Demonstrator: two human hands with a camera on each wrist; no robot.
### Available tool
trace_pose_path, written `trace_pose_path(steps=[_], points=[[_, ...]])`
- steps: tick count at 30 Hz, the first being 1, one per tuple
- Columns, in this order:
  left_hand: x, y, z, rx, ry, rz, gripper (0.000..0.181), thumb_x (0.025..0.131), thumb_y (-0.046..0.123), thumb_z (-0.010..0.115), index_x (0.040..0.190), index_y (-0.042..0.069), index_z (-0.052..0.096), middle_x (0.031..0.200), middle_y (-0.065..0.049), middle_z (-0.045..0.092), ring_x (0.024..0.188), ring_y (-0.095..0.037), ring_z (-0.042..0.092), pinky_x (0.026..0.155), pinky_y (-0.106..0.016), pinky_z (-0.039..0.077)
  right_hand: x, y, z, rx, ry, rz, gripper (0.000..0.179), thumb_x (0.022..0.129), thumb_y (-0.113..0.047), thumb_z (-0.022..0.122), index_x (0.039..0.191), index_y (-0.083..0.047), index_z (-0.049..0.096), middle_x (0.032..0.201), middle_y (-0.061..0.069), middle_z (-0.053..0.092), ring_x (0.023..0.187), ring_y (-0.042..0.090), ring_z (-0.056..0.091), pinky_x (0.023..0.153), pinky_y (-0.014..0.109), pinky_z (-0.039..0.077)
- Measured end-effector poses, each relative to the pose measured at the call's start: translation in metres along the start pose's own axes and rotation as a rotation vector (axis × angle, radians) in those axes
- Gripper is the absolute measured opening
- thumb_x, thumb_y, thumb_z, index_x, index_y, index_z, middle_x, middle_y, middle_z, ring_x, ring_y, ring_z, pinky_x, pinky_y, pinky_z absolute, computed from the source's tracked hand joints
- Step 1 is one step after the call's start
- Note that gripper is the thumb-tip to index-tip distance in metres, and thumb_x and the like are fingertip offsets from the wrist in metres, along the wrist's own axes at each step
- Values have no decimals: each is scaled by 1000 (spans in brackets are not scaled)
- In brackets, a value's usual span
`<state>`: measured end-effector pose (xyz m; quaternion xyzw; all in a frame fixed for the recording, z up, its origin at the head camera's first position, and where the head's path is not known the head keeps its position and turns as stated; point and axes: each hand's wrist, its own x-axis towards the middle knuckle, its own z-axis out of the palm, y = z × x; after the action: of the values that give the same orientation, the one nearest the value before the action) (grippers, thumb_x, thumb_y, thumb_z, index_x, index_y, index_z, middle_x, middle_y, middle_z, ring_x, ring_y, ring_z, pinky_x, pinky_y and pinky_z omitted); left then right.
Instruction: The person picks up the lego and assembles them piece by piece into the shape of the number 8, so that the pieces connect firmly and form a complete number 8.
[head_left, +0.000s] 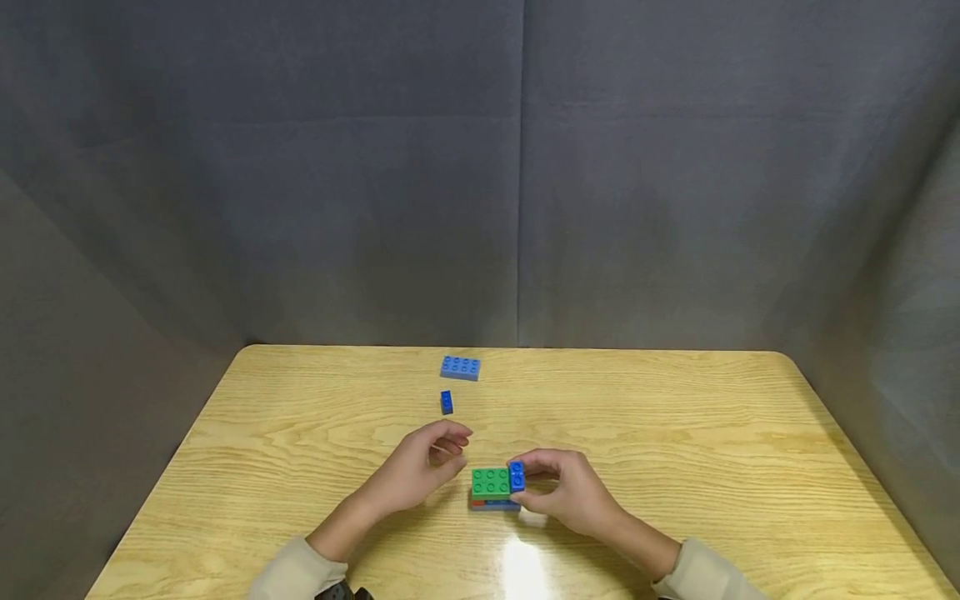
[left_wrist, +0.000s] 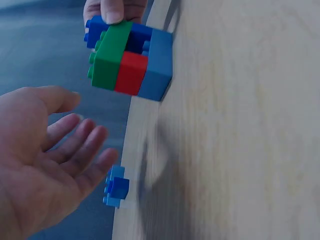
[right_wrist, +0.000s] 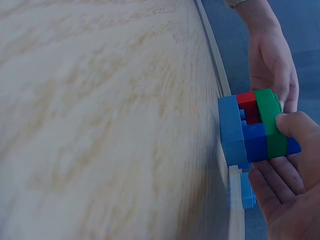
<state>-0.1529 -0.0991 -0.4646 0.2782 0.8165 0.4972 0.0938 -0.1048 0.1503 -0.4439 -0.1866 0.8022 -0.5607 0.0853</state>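
A stack of toy building bricks (head_left: 491,483) stands on the table. Its base is a light blue brick (right_wrist: 232,131); above that sit a red brick (left_wrist: 132,73) and a dark blue brick (right_wrist: 255,141), with a gap between them. A green brick (left_wrist: 111,55) spans these two. My right hand (head_left: 573,496) pinches a small blue brick (head_left: 517,476) between thumb and fingers, at the right end of the green brick's top. To the left of the stack, my left hand (head_left: 416,471) hovers with loosely bent fingers and touches nothing.
Beyond the left hand lies another small dark blue brick (head_left: 446,402). Farther back is a light blue brick (head_left: 461,368) with two rows of studs, close to the far edge of the wooden table (head_left: 637,400). Dark grey curtains (head_left: 375,208) hang around the table.
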Motion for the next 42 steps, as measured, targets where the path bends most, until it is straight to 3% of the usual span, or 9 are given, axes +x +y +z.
trace_pose_path(steps=[4,9,16,27,42], points=[[8,-7,-5,-8,96,17,31,92,19,61,121,11,55,112,-13,59,98,-18,58,83,-31,50,0,1,0,-3,4,-10,30,76,0,75,104,1,66,97,10,69,90,24,65,83,43,51],[18,-18,-11,-11,181,-30,37,90,19,64,125,12,54,118,-14,56,106,-22,55,87,-35,48,0,1,0,2,-7,-10,30,76,-1,75,105,1,66,98,10,69,90,24,65,83,42,51],[33,-33,-20,11,261,-35,46,86,14,69,127,3,51,123,-16,53,109,-30,51,85,-47,45,0,0,0,0,-8,-6,30,76,-1,75,105,1,66,98,10,68,90,23,65,84,41,51],[50,-48,-29,41,245,-160,60,86,20,70,136,0,44,130,-17,49,117,-31,50,96,-48,43,0,1,0,-13,-8,-4,30,76,-1,75,105,0,66,97,10,69,90,23,65,83,40,52],[61,-62,-24,57,253,-213,53,82,14,73,130,4,53,121,-11,59,115,-27,53,98,-46,42,-1,3,0,-12,-7,-1,31,76,-1,75,105,-1,66,97,8,69,90,24,65,82,42,52]])
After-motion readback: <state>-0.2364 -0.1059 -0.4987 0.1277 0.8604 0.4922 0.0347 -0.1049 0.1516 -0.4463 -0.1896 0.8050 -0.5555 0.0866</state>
